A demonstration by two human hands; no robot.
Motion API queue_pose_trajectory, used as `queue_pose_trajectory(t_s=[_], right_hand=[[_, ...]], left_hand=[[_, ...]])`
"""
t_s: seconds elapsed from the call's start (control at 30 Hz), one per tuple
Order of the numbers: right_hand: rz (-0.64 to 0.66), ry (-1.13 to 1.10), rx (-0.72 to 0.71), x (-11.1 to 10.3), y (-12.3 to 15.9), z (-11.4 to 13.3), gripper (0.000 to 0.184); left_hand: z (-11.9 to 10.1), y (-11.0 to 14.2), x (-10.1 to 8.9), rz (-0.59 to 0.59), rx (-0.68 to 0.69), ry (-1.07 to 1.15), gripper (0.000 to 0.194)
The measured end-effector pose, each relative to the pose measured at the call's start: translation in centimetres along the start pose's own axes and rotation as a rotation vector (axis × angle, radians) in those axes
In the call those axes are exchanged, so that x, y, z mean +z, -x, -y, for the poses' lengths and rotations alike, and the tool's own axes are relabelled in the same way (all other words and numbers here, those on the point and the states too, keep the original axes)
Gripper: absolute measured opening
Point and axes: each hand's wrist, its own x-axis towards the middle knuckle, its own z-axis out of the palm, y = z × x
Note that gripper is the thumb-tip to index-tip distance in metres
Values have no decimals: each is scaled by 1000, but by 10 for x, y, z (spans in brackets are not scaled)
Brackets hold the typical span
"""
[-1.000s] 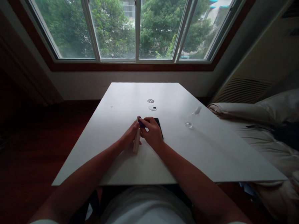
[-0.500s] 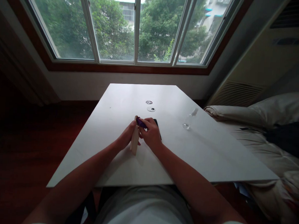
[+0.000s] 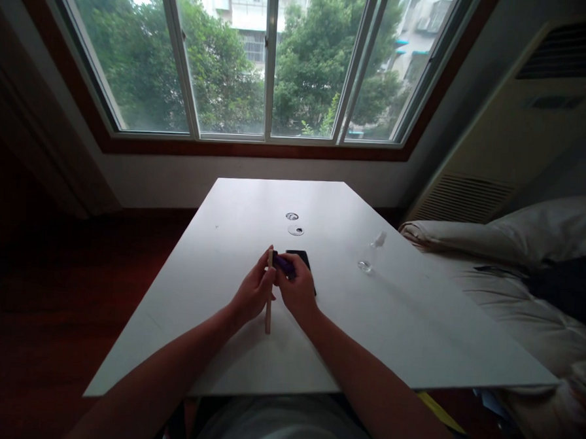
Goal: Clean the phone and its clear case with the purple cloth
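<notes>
My left hand (image 3: 254, 293) is closed around a thin, pale wooden board (image 3: 268, 320), which I see almost edge-on above the table. In my right hand (image 3: 298, 286) is a small purple object (image 3: 284, 265) with a dark end, held against or very close to the board's right side near its top. Fingers cover much of the purple object, so its kind is unclear. Just behind my right hand, a flat black rectangular object (image 3: 301, 253) lies on the white table (image 3: 180, 318), partly hidden.
Farther back on the table lie two small round flat pieces, a patterned disc (image 3: 292, 216) and a pale disc with a dark spot (image 3: 296, 230). A clear bottle (image 3: 366, 265) is to the right. Beyond the right table edge is a padded, cloth-covered seat or bed (image 3: 472, 255).
The board has turned from showing its broad face to nearly edge-on. Both hands still hold their things. The whole view has shifted, with the table lower, and more of the black object shows.
</notes>
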Motion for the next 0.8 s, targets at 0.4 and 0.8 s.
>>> queue_pose_trajectory(t_s=[0.4,0.8], right_hand=[[-82,-268,147,-17,-17,14,35],[247,52,-523,-37,-17,30,42]], left_hand=[[-16,2,-21,-66,297,-398,85],[-1,0,-21,39,443,-190,75]])
